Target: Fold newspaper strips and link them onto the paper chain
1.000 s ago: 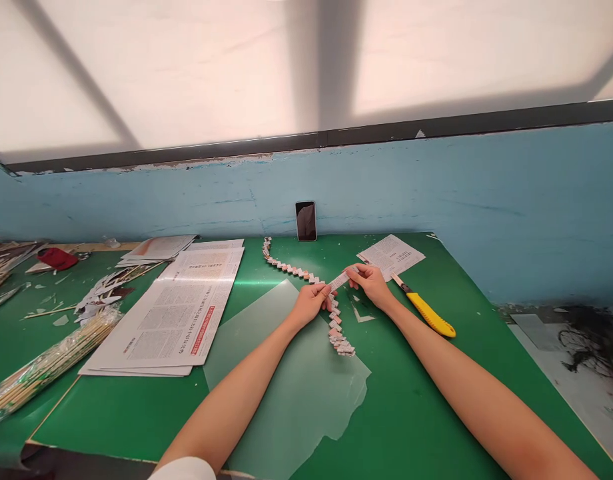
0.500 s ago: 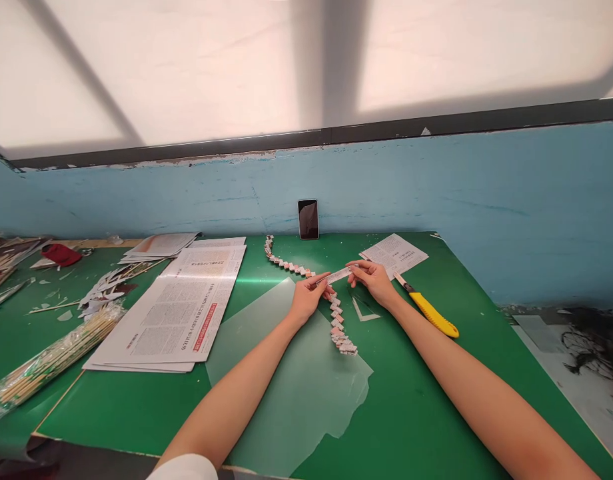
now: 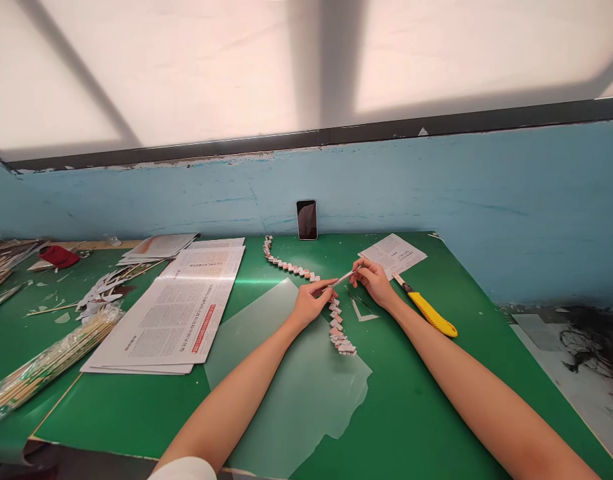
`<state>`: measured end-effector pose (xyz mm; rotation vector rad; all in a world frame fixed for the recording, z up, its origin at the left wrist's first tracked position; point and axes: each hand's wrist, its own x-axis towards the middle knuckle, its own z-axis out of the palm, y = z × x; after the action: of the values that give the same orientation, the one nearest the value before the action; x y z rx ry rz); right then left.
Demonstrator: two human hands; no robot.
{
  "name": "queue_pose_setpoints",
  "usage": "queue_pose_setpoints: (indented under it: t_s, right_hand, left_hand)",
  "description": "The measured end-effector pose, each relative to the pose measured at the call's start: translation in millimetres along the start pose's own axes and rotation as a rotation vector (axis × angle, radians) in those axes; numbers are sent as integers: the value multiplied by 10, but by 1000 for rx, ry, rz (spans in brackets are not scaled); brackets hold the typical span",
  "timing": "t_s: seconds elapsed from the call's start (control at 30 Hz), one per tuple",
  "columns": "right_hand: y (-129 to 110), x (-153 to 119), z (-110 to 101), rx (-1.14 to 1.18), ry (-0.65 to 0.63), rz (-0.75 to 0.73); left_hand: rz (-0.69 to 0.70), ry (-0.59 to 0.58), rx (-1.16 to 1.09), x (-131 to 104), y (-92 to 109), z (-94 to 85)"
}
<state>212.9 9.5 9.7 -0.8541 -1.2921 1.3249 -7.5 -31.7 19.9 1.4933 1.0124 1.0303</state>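
Between my two hands a narrow strip of newspaper [image 3: 346, 277] is stretched, seen almost edge-on. My left hand [image 3: 311, 300] pinches its left end, and my right hand [image 3: 374, 280] pinches the other end between thumb and fingers. A zigzag chain of folded paper [image 3: 336, 325] runs from under my left hand toward me; more of it curves away to the back left. Part of the chain is hidden by my left hand. Beneath lies a translucent sheet [image 3: 291, 380] with a ragged right edge.
A yellow utility knife [image 3: 431, 312] and a newspaper piece [image 3: 394, 255] lie on the right, near a small set square [image 3: 362, 312]. Stacked newspapers [image 3: 171, 307] and bagged bamboo sticks [image 3: 56, 360] occupy the left. A phone [image 3: 307, 220] leans against the wall.
The paper strip has turned from showing its printed face to nearly edge-on. Both hands keep their hold with slight finger movement; the chain lies as before.
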Motion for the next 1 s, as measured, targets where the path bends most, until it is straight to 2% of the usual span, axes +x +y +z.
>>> queue_pose_setpoints:
  t_s: [0.2,0.3,0.4,0.67,1.0]
  right_hand:
    - [-84,-79,77,-173,-102,-66]
    - [-117,-100,118,-200,-117,-88]
    - [-129,-110,138,-203,-107,-71]
    - [-128,-77,119,-197,-158,-35]
    - [-93,-67,98,-245,-126,-42]
  left_hand:
    - [-24,-84,37,12,26,1]
    - [-24,-118,123,34,-18,6]
    - [-17,-104,189,55,-63,4]
    - [-21,-117,56,67,-74,-4]
    - [-28,-140,17,79,-140,-7]
